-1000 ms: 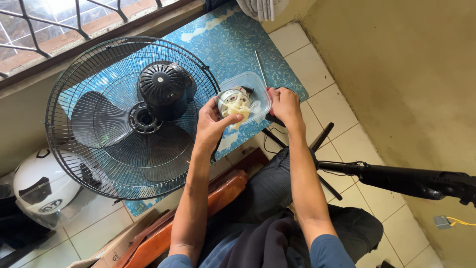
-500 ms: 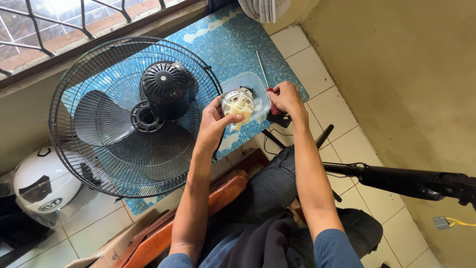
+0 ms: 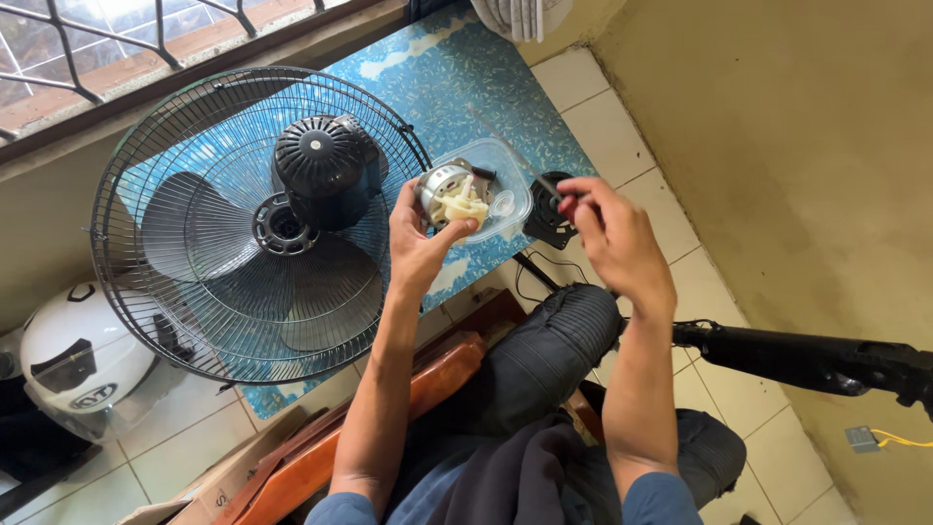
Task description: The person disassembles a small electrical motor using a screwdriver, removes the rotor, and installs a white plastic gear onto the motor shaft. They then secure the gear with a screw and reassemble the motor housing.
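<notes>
The left hand (image 3: 420,245) holds a fan motor (image 3: 453,194) over a clear tray (image 3: 513,190); the right hand (image 3: 612,238) pinches a small dark part (image 3: 552,187).

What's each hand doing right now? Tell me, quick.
Left hand: closed on the fan motor, held over a clear plastic tray.
Right hand: fingers pinched on a small dark part; what it is cannot be told.

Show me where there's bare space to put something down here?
The blue mat is bare between the fan and the far wall, above the tub. White tiles right of the mat are free too. It is crowded around the left hand, right hand and helmet.
</notes>
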